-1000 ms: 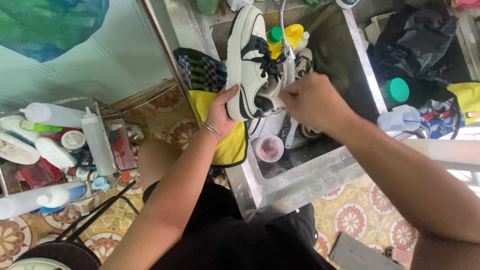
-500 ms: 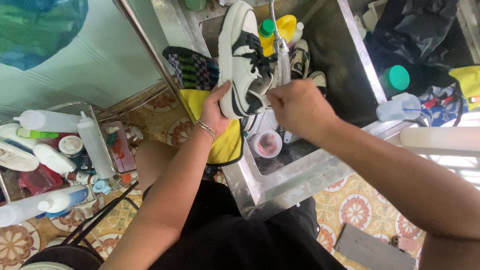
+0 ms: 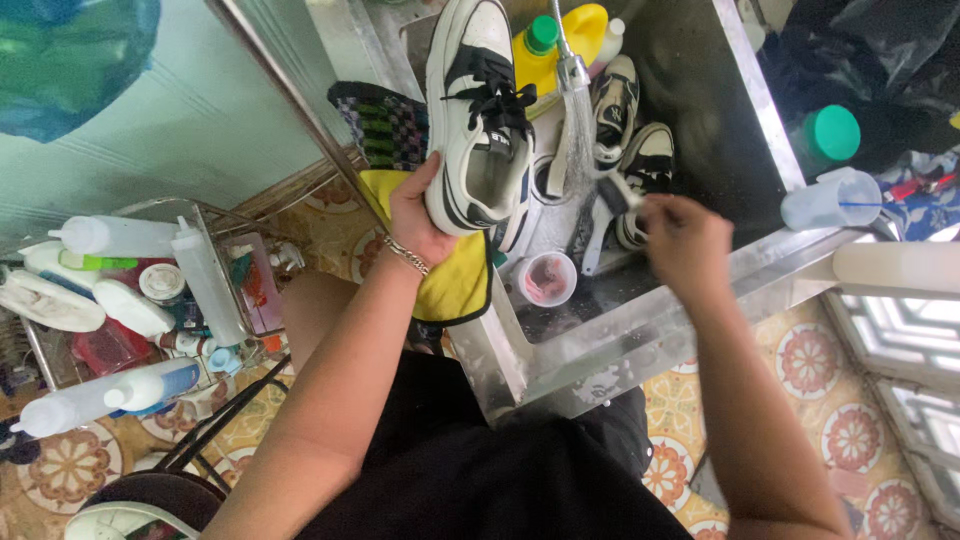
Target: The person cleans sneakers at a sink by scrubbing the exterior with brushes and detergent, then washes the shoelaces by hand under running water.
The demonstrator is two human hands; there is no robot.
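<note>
My left hand [image 3: 420,215] grips a white and black sneaker [image 3: 478,110] by its heel, holding it over a steel sink [image 3: 640,330]. My right hand [image 3: 683,240] holds a small brush [image 3: 612,192] under the running water from the tap [image 3: 568,62]. Other sneakers [image 3: 632,140] lie in the sink basin. A yellow cloth [image 3: 455,280] hangs over the sink's left edge under my left wrist.
A small pink cup [image 3: 548,278] and a yellow bottle with a green cap [image 3: 545,45] sit in the sink. A rack of white squeeze bottles [image 3: 150,300] stands at the left. A clear jug [image 3: 830,200] and black bag [image 3: 870,60] are at the right.
My right hand has pulled away from the sneaker to the right, into the water stream. The sneaker stays in my left hand.
</note>
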